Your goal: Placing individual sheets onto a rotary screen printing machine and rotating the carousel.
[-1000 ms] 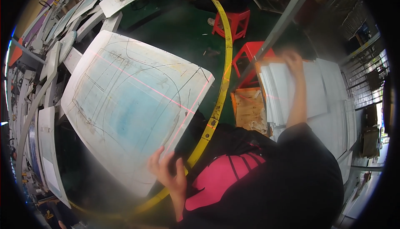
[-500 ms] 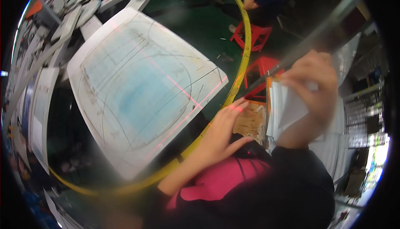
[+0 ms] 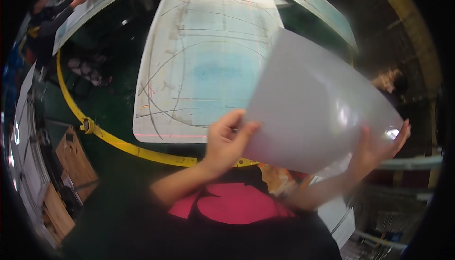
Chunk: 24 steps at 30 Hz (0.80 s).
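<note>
Left hand (image 3: 225, 145): closed, pinching edge of grey sheet (image 3: 308, 99). Right hand (image 3: 372, 156): spread, at sheet's far end; grip unclear. Beyond left hand: line-marked pale board (image 3: 213, 73).

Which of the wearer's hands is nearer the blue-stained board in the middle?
Left. The left hand, on the grey sheet's left edge, appears over the board's near edge; the right hand, at the sheet's right side, is well right of the board.

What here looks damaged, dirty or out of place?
The white board ahead looks grubby: dark straight and curved lines cross it, and its middle is tinted blue, perhaps from use. The grey sheet between the left hand and right hand is bowed, possibly just flexing.
</note>
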Tool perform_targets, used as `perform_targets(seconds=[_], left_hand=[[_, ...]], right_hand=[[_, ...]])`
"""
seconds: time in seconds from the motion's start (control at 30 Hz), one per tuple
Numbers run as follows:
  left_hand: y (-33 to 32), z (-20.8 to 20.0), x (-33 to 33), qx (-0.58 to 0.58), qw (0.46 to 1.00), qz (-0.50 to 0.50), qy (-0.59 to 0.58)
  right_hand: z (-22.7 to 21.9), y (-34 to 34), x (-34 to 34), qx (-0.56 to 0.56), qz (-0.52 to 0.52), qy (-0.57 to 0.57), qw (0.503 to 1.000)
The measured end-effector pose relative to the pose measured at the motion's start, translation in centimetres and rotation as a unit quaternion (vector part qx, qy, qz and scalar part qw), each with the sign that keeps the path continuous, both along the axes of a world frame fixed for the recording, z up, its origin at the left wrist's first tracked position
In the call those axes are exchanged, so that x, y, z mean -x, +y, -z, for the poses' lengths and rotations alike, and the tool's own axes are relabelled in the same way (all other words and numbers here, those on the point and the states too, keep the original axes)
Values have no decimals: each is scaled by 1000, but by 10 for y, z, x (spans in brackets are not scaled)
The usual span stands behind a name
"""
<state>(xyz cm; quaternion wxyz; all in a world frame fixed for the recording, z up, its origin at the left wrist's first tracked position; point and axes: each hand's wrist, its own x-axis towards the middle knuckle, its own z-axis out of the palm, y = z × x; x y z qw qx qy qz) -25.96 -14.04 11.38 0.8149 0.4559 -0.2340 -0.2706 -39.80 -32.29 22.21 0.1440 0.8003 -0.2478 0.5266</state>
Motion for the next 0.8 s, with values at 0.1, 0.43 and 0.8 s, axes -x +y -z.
perform_targets(seconds=[0.1,0.43,0.8], left_hand=[[3,-2,-36,4,995,-81,49],[3,79,-178,-148,959,-241,-32],[8,133,-203,-470,741,-287,-385]], right_hand=[[47,-38,35,-368,44,-125,920],[195,-75,-92,-564,-198,-65,799],[248,-75,-131,-516,-126,-4,847]])
